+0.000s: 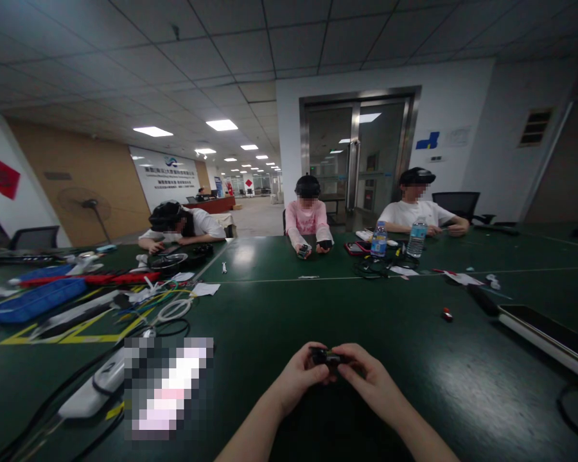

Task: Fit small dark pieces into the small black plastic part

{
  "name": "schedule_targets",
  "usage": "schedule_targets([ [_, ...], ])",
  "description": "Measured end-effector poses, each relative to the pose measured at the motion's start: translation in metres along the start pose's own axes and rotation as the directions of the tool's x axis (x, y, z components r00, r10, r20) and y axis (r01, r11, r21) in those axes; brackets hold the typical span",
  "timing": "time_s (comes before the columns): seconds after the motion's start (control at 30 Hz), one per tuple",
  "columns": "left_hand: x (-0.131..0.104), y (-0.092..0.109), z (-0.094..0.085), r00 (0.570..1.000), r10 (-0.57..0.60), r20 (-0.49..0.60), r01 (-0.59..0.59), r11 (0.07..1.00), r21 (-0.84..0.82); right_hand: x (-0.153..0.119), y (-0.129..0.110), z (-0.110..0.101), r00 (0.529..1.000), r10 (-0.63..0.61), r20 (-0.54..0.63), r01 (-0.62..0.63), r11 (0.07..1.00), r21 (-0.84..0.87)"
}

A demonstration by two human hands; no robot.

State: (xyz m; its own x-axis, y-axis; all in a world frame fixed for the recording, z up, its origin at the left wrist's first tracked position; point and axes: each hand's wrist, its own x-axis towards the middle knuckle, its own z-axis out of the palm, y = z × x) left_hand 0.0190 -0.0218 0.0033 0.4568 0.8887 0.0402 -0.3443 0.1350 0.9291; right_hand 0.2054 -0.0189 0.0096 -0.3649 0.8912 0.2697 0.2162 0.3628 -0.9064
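A small dark object [326, 358] is held between both hands just above the green table [250, 321], near the table's front. My left hand [301, 372] grips its left end, with the thumb on the near side. On the right end, my right hand [363, 371] holds it between thumb and fingers. The object looks black with a lighter patch; its details are too small and dark to make out. Both forearms reach in from the bottom edge of the view.
Left of my hands are a white power strip [94, 382], a blurred bright screen [173, 385], cables and blue trays [38, 301]. A tablet-like device [549, 333] and small red item [446, 314] lie right. Three people sit across, near bottles [417, 239].
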Motion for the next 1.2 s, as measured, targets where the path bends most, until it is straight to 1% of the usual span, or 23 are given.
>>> schedule_targets([
  [0.2, 0.001, -0.007, 0.0, 0.998, 0.047, -0.032, -0.048, 0.999, -0.025, -0.001, -0.009, 0.001, 1.0, 0.005, 0.02, -0.005, 1.0, 0.001],
  [0.33, 0.004, -0.011, -0.003, 0.997, 0.038, -0.06, -0.041, 0.997, -0.059, -0.001, -0.007, 0.003, 1.0, -0.017, -0.016, 0.017, 1.0, -0.022],
  [0.4, 0.005, -0.012, -0.003, 0.997, 0.039, -0.063, -0.045, 0.995, -0.093, -0.001, -0.006, 0.004, 0.999, -0.028, -0.028, 0.027, 0.999, -0.029],
  [0.47, 0.004, -0.012, -0.001, 0.998, 0.038, -0.041, -0.044, 0.986, -0.159, -0.001, -0.006, 0.004, 0.999, -0.027, -0.03, 0.027, 0.999, -0.024],
  [0.6, 0.005, -0.015, 0.005, 1.0, 0.018, -0.005, -0.019, 0.952, -0.305, -0.001, -0.009, 0.004, 0.999, -0.026, -0.037, 0.026, 1.0, -0.001],
  [0.67, 0.006, -0.017, 0.009, 0.999, -0.007, -0.036, -0.006, 0.939, -0.343, -0.001, -0.01, 0.004, 0.999, -0.045, -0.03, 0.045, 0.999, 0.009],
  [0.8, 0.007, -0.017, 0.018, 0.993, -0.05, -0.103, 0.013, 0.942, -0.336, 0.0, -0.005, 0.001, 0.997, -0.054, -0.049, 0.054, 0.999, 0.004],
  [0.93, 0.004, -0.009, 0.028, 0.988, -0.052, -0.143, 0.0, 0.941, -0.338, 0.001, 0.0, -0.003, 0.998, -0.035, -0.05, 0.035, 0.999, -0.006],
  [1.0, 0.004, -0.001, 0.034, 0.987, -0.08, -0.142, 0.013, 0.909, -0.417, 0.003, 0.001, -0.005, 0.998, -0.028, -0.05, 0.027, 0.999, -0.02],
  [1.07, 0.006, 0.007, 0.04, 0.98, -0.123, -0.155, 0.021, 0.844, -0.537, 0.006, -0.001, -0.005, 0.998, -0.026, -0.06, 0.024, 0.999, -0.035],
  [1.13, 0.01, 0.014, 0.046, 0.967, -0.151, -0.205, -0.018, 0.762, -0.648, 0.01, -0.005, -0.005, 0.997, -0.028, -0.072, 0.025, 0.999, -0.038],
  [1.2, 0.015, 0.017, 0.051, 0.95, -0.156, -0.271, -0.091, 0.691, -0.717, 0.014, -0.009, -0.004, 0.997, -0.014, -0.082, 0.012, 1.0, -0.024],
])
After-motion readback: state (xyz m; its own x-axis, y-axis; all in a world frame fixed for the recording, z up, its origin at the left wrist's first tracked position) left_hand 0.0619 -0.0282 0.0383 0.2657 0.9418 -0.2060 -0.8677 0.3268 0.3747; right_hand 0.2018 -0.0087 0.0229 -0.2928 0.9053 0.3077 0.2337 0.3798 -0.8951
